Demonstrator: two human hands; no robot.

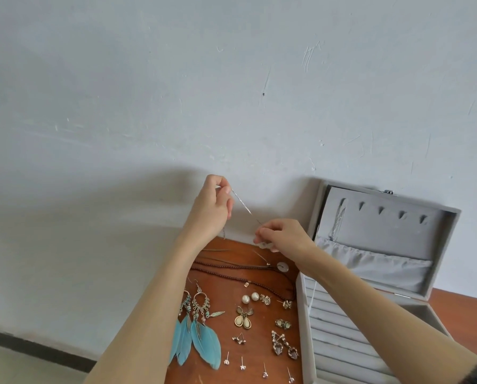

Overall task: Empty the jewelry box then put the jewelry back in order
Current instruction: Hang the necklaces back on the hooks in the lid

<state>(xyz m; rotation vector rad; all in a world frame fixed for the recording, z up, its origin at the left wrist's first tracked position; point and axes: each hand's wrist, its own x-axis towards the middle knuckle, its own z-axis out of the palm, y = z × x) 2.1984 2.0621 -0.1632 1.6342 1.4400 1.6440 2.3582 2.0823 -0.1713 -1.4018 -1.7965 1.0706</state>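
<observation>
While the left hand point(212, 207) and right hand point(283, 236) each pinch an end of a thin silver chain point(245, 207), stretched taut above the table point(259, 342), probably to untangle it, the jewelry box point(384, 245) sits open beside laid-out earrings point(201, 328).

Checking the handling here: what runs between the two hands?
In the head view, a thin silver chain is stretched taut between the left hand and the right hand, each pinching it, above the table.
</observation>
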